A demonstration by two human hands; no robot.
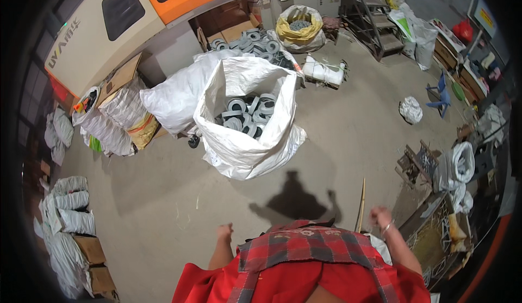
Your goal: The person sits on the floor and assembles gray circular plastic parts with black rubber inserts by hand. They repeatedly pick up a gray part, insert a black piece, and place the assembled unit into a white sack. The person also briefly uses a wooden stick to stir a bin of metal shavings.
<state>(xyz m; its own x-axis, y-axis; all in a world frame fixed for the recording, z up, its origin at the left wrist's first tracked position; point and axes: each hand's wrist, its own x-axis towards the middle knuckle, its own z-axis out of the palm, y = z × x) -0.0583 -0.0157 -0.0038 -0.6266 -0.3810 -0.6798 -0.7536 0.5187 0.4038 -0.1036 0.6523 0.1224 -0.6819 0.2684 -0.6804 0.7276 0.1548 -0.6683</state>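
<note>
We've got the left hand at lower centre over the grey floor; can't tell its finger state. Right hand, lower right: fingers look curled, can't tell if clamped on anything; thin stick near it, to its left. Open white sack stands upper centre, grey rings inside. Full white sack beside it, left. Machine, upper left.

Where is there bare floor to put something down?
Bare floor lies ahead of the left hand, between the open white sack and the stacked bags at left. Another patch is right of that sack, before the crumpled white bag. It's crowded behind the sack, with piled grey rings, and along the right edge, with white sacks.
</note>
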